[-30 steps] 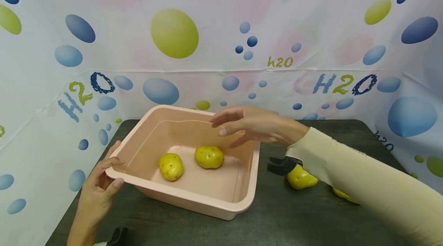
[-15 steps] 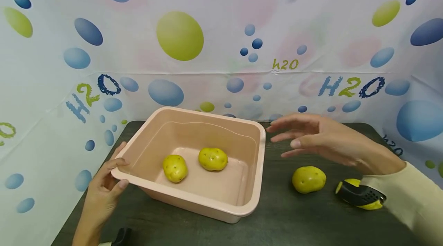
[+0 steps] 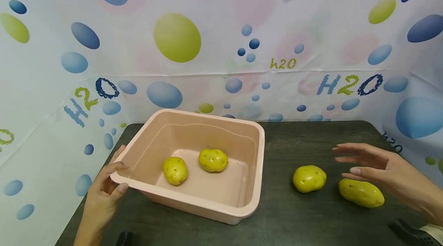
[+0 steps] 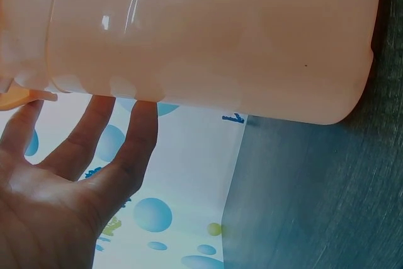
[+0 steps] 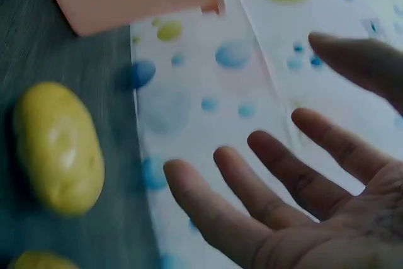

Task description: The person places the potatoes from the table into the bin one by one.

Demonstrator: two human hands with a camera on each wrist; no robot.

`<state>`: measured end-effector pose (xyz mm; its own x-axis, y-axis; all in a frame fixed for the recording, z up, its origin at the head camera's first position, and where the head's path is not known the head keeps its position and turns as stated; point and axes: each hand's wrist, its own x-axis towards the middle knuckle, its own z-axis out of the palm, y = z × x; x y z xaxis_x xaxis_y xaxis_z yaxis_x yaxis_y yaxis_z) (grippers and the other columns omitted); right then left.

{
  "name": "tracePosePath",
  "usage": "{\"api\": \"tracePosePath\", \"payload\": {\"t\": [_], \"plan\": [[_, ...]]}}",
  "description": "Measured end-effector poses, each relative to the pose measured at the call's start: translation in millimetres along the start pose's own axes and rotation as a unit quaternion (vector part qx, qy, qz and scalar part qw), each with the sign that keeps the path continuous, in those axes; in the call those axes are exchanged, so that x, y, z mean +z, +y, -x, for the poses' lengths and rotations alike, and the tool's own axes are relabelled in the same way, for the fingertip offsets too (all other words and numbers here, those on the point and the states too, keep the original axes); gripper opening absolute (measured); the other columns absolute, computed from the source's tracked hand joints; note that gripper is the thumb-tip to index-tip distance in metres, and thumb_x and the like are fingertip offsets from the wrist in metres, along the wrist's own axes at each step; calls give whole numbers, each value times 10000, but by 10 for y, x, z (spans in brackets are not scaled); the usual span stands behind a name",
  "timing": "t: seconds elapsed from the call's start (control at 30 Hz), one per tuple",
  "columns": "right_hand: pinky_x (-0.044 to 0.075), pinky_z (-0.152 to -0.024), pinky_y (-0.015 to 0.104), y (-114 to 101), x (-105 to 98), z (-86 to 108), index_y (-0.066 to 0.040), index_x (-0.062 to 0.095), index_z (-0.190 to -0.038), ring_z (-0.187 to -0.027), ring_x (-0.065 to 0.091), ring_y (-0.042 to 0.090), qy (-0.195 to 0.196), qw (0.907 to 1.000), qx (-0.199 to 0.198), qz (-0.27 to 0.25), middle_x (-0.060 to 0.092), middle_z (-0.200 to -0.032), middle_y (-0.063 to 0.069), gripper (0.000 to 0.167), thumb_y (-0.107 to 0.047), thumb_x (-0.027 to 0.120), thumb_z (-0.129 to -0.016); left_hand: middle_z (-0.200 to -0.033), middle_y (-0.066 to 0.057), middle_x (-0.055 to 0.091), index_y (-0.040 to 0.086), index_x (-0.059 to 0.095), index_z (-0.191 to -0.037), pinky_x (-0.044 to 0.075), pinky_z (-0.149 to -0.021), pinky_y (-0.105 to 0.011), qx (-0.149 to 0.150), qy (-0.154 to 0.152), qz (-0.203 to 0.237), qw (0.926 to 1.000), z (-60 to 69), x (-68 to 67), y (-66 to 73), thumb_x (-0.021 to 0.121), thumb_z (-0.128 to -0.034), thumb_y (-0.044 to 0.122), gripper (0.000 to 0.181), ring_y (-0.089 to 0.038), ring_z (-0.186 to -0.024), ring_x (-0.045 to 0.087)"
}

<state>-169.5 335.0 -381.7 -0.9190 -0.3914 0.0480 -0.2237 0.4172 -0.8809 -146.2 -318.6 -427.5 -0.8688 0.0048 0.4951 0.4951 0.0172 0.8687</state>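
My left hand (image 3: pixel 102 192) grips the left corner of a pinkish-beige plastic basin (image 3: pixel 204 205), thumb and fingers at its rim; in the left wrist view, fingers (image 4: pixel 140 140) touch the basin's outer wall (image 4: pixel 214 48). Two yellow potatoes, a left one (image 3: pixel 175 170) and a right one (image 3: pixel 213 160), lie on the basin floor. On the table to the right sit a rounder potato (image 3: pixel 309 178) and a longer one (image 3: pixel 361 192). Just above the longer potato hovers my right hand (image 3: pixel 384 169), fingers spread and holding nothing. The right wrist view also shows a table potato (image 5: pixel 60 148).
Everything stands on a dark wood-grain table (image 3: pixel 294 219). Behind it and along the sides hangs a white sheet (image 3: pixel 214 38) printed with blue and green bubbles. A black wrist strap (image 3: pixel 410 232) shows at the lower right.
My right hand has moved from over the basin to the right and down, beside the potatoes on the table. The left hand keeps its hold on the basin's rim.
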Motion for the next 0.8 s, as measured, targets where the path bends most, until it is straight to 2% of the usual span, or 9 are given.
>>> {"api": "tracePosePath", "payload": {"t": [0.17,0.33,0.43,0.6,0.7,0.8], "plan": [[616,-870,272,398,-124,229,-192,321,-1614,-1212,526,-174,487,9961,311,673,430,-1471,-313,598,12,504,-1082,-1725,-83,291,-156,501,-1279,465,-1099,-166,2,-21,-10,10000,11,0,6,632,-982,-98,329,-144,-1531,344],[591,-811,212,709,-166,371,-141,361,-1597,-1211,486,-197,995,9868,-94,1273,406,-1472,-322,653,113,544,-1023,-1728,-76,287,-149,507,-1286,465,-1097,-168,26,-54,-40,10000,9,-3,7,633,-984,-93,332,-143,-1536,335],[563,-839,159,850,-170,424,-75,368,-1590,-1249,486,-168,1197,9851,-565,1100,423,-1511,-268,684,202,522,-983,-1726,-77,289,-149,506,-1285,462,-1100,-167,9,-31,-64,10000,9,2,10,637,-984,-89,334,-148,-1540,331],[526,-915,111,996,-180,469,15,340,-1589,-1325,488,-105,1138,9855,-1227,261,441,-1576,-174,718,308,440,-940,-1728,-77,285,-140,510,-1291,461,-1100,-167,52,-70,-47,10000,6,7,18,635,-985,-90,334,-143,-1534,337],[506,-903,85,1040,-152,476,-1,355,-1587,-1308,482,-127,1305,9838,-1117,517,439,-1562,-205,731,299,476,-932,-1727,-76,288,-134,516,-1294,463,-1098,-167,63,-69,-42,9999,5,13,22,635,-982,-95,336,-143,-1531,341],[500,-849,76,1068,-102,481,-49,385,-1586,-1255,456,-186,1544,9795,-629,1128,425,-1506,-295,718,219,569,-946,-1724,-75,293,-133,519,-1293,464,-1098,-166,50,-44,-52,10000,5,15,24,636,-979,-99,337,-149,-1532,341]]}}
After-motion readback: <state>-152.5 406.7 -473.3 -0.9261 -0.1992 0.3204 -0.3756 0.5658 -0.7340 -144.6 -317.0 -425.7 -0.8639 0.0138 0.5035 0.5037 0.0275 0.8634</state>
